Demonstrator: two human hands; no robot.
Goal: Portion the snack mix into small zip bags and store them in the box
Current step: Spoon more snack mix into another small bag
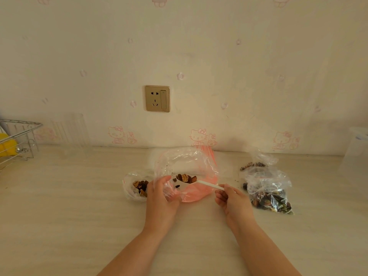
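Note:
My left hand (pixel 161 193) grips the near left rim of a large clear zip bag (pixel 189 162) with a pink strip, holding its mouth open toward me. My right hand (pixel 232 198) pinches the handle of a white plastic spoon (pixel 207 184). The spoon's bowl sits inside the bag's mouth, loaded with nuts and dried fruit (pixel 186 178). A small bag with some snack mix (pixel 137 187) lies just left of my left hand. Two small filled bags lie at the right, one nearer (pixel 270 198) and one farther back (pixel 255 163).
A wire rack (pixel 18 140) with something yellow stands at the far left by the wall. A clear glass (pixel 74 134) stands beside it. A translucent plastic container (pixel 356 148) sits at the far right edge. A wall socket (pixel 157 98) is above the pale wooden counter (pixel 69 206).

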